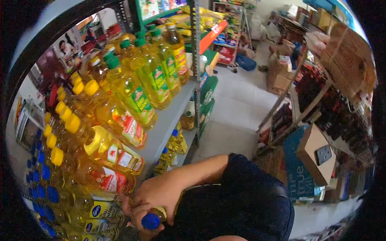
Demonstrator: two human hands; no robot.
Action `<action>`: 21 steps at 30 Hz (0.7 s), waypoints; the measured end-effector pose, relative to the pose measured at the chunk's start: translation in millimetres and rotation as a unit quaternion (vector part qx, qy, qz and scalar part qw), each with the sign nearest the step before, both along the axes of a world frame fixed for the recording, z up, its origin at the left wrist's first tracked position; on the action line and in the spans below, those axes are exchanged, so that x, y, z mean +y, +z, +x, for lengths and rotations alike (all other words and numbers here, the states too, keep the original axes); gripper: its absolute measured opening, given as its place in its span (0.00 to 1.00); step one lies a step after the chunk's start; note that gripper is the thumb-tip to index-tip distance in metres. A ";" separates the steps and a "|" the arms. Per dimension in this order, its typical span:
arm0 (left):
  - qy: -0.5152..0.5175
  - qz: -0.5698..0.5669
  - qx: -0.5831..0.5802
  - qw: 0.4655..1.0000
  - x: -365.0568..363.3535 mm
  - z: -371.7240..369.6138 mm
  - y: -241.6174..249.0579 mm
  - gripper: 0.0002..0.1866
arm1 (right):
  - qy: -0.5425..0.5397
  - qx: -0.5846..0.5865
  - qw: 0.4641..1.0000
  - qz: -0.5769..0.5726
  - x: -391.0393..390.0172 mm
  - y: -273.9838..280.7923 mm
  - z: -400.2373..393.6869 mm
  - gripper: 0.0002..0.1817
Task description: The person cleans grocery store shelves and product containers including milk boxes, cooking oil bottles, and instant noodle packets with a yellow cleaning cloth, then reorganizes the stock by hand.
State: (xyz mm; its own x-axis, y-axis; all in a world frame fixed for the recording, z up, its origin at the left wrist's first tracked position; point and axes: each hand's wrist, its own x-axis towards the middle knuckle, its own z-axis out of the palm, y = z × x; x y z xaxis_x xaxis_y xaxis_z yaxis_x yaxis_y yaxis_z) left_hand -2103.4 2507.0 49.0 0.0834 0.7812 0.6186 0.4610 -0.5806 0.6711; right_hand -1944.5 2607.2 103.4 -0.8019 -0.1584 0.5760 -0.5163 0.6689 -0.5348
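Observation:
My right hand (155, 197) reaches in from a dark sleeve and is closed around a bottle with a blue cap (150, 221), low in the view beside the shelf. Its fingers lie close to a bottle with a red label (108, 180). Several oil bottles with blue caps and pale labels (98, 211) stand just left of the hand. Above them are rows of yellow-capped bottles (124, 124) and green-capped bottles (140, 100). A bit of bare skin shows at the bottom edge; my left hand cannot be made out.
The grey shelf (163, 124) has a perforated metal post (196, 52). Lower down are more bottles (177, 142). Across the tiled floor (231, 108) stand cartons (277, 72), a rack of dark bottles and a box with a black device (323, 155). A person (66, 50) is at the far upper left.

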 end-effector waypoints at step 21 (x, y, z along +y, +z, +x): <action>-0.174 -0.263 -0.137 0.939 37.8 31.2 -89.2 0.40 | -0.282 0.246 0.910 -0.175 -6.9 10.1 50.0 0.25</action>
